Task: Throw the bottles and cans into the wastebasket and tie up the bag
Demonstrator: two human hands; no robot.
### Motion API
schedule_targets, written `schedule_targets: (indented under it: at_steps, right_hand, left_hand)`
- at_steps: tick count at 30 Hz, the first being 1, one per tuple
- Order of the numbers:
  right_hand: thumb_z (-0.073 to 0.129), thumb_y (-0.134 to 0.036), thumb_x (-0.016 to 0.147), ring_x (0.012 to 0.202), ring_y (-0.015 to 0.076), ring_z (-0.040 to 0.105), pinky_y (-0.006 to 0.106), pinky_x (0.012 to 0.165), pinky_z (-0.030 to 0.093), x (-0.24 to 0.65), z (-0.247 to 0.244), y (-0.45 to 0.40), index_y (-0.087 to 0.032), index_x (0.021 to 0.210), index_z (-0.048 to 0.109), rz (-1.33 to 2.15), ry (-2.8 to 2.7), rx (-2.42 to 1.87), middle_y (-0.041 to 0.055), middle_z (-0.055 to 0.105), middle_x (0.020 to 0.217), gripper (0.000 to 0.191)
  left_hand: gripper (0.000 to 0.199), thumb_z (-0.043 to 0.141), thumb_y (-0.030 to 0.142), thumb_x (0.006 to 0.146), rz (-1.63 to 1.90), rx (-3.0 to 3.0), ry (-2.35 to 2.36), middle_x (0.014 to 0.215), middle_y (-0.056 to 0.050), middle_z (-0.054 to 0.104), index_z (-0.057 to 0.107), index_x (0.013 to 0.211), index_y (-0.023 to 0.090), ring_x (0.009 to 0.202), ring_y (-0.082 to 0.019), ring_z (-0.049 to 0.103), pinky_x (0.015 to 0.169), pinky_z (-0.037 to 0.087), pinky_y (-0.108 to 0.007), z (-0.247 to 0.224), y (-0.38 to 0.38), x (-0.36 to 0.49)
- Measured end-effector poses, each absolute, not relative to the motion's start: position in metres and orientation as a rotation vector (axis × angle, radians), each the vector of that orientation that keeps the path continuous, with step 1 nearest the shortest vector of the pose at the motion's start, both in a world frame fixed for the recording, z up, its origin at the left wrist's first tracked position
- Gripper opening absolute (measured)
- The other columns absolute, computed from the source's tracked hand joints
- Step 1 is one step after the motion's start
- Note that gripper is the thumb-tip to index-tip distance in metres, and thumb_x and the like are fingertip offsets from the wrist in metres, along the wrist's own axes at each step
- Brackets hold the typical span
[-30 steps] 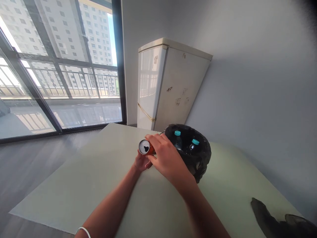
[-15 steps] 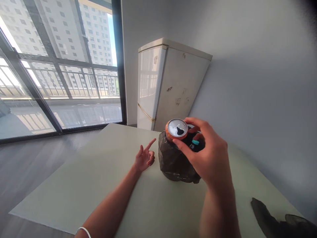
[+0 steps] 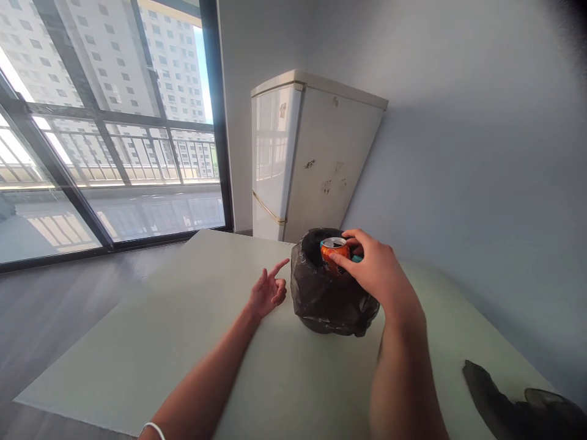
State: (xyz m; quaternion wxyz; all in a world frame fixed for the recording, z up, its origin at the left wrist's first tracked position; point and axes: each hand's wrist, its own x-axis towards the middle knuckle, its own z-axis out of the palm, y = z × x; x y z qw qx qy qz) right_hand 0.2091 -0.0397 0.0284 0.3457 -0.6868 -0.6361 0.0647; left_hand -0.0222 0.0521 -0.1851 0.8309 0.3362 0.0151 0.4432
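My right hand grips an orange drink can between thumb and fingers. The can is upright with its silver top facing up and its mouth open. It is at the opening of a round bin lined with a black plastic bag, partly below the rim. Something teal shows beside my right fingers inside the bag; what it belongs to is hidden. Left of the bin, my left hand holds nothing. Its index finger points toward the bag's side, the thumb stands apart and the other fingers curl.
The bin stands on a pale green table. A dark crumpled plastic piece lies at the lower right. Behind the table are an old white refrigerator and a grey wall. Glass sliding doors are on the left.
My right hand has lowered the can from above the bin into the bag's opening, and its top now tilts less toward me. My left hand has barely moved.
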Motion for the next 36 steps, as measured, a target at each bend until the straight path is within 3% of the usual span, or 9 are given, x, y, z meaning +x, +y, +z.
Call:
schedule_targets:
  at_steps: [7, 13, 18, 24, 28, 31, 34, 36]
  right_hand:
    - [0.072, -0.049, 0.083, 0.099, 0.0243, 0.069, 0.033, 0.076, 0.050, 0.202, 0.026, -0.036, -0.033, 0.120, 0.067, 0.223, -1.722, -1.886, 0.0012, 0.076, 0.110, 0.041]
    - [0.071, -0.050, 0.084, 0.089, 0.0233, 0.070, 0.031, 0.069, 0.049, 0.200, 0.028, -0.037, -0.031, 0.112, 0.069, 0.328, -1.793, -1.906, 0.0022, 0.076, 0.103, 0.034]
    - [0.073, -0.050, 0.083, 0.091, 0.0234, 0.070, 0.032, 0.072, 0.051, 0.202, 0.028, -0.039, -0.030, 0.113, 0.070, 0.312, -1.783, -1.857, 0.0040, 0.076, 0.105, 0.037]
    - [0.070, -0.045, 0.085, 0.085, 0.0219, 0.068, 0.035, 0.076, 0.052, 0.224, 0.034, -0.040, -0.028, 0.104, 0.074, 0.118, -1.665, -1.803, 0.0033, 0.077, 0.098, 0.026]
    - [0.067, -0.040, 0.084, 0.078, 0.0223, 0.068, 0.036, 0.076, 0.051, 0.263, 0.030, -0.035, -0.025, 0.098, 0.076, 0.025, -1.524, -1.860, 0.0046, 0.077, 0.087, 0.022]
    - [0.065, -0.038, 0.084, 0.083, 0.0241, 0.071, 0.035, 0.075, 0.051, 0.298, 0.018, -0.023, -0.024, 0.100, 0.078, 0.145, -1.473, -1.971, 0.0065, 0.079, 0.095, 0.025]
    - [0.062, -0.032, 0.084, 0.083, 0.0243, 0.072, 0.033, 0.072, 0.050, 0.327, 0.001, -0.011, -0.023, 0.104, 0.078, 0.396, -1.513, -2.124, 0.0075, 0.079, 0.092, 0.028]
    - [0.063, -0.026, 0.078, 0.084, 0.0240, 0.073, 0.031, 0.068, 0.050, 0.341, -0.009, -0.006, -0.021, 0.107, 0.078, 0.539, -1.554, -2.173, 0.0073, 0.079, 0.088, 0.032]
  left_hand:
    - [0.083, 0.059, 0.062, 0.098, 0.950, 0.723, 0.028, 0.069, 0.000, 0.066, 0.032, 0.163, 0.017, 0.041, -0.009, 0.045, 0.042, 0.029, -0.021, -0.185, 0.053, -0.022]
    - [0.081, 0.059, 0.061, 0.098, 0.949, 0.723, 0.027, 0.069, -0.001, 0.066, 0.035, 0.161, 0.016, 0.041, -0.008, 0.046, 0.043, 0.029, -0.020, -0.186, 0.054, -0.022]
    - [0.077, 0.061, 0.062, 0.097, 0.945, 0.727, 0.046, 0.068, 0.000, 0.065, 0.043, 0.157, 0.017, 0.040, -0.008, 0.044, 0.042, 0.029, -0.020, -0.186, 0.054, -0.021]
    - [0.051, 0.076, 0.047, 0.091, 0.980, 0.710, 0.258, 0.061, 0.004, 0.057, 0.066, 0.129, 0.014, 0.043, -0.006, 0.040, 0.044, 0.030, -0.018, -0.190, 0.057, -0.015]
    - [0.033, 0.084, 0.038, 0.085, 0.991, 0.689, 0.383, 0.061, 0.005, 0.055, 0.070, 0.100, 0.013, 0.045, -0.004, 0.040, 0.043, 0.028, -0.016, -0.195, 0.058, -0.006]
    - [0.041, 0.087, 0.048, 0.080, 0.963, 0.685, 0.406, 0.062, 0.003, 0.056, 0.067, 0.086, 0.012, 0.045, -0.004, 0.042, 0.043, 0.030, -0.016, -0.196, 0.058, -0.003]
    - [0.053, 0.081, 0.062, 0.081, 0.920, 0.655, 0.393, 0.064, 0.001, 0.059, 0.069, 0.090, 0.011, 0.048, -0.006, 0.047, 0.044, 0.034, -0.016, -0.190, 0.059, -0.006]
    - [0.054, 0.077, 0.063, 0.084, 0.897, 0.649, 0.376, 0.065, 0.001, 0.060, 0.071, 0.094, 0.010, 0.049, -0.006, 0.050, 0.045, 0.037, -0.016, -0.181, 0.060, -0.009]
